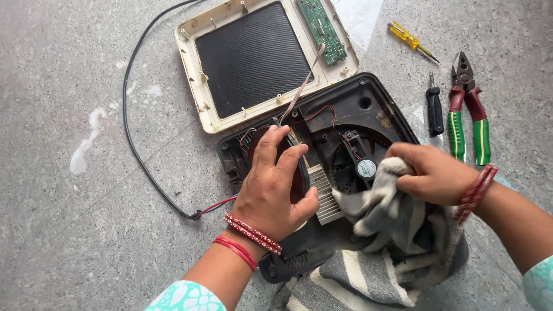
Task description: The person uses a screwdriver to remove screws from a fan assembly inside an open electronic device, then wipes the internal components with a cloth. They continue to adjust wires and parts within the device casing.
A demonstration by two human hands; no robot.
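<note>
The induction cooktop base (368, 109), a black plastic shell lying open on the grey stone floor (69, 242), sits at the centre of the view. I judge it light but awkward: the rigid rim is the safe place to take hold, at about 9 and 3 o'clock, while the innards are fragile and better left unpressed. Inside show a round cooling fan (358, 164), a ribbed aluminium heat sink (324, 196) and thin red wires. The left hand (275, 190) lies flat over the dark coil area at 9 o'clock of the fan, fingers spread and pressing down, gripping nothing. The right hand (429, 173) is closed around a bunched grey-and-white striped cloth (391, 230), soft and limp, held against the fan housing. At 12 o'clock lies the cream top cover (199, 69), upside down, with a green circuit board (321, 30) on its edge and a ribbon cable running to the base. A black power cord (131, 109) loops off at 9 o'clock. At 2 o'clock lie a yellow screwdriver (410, 39), a black screwdriver (434, 109) and green-handled pliers (468, 112).
</note>
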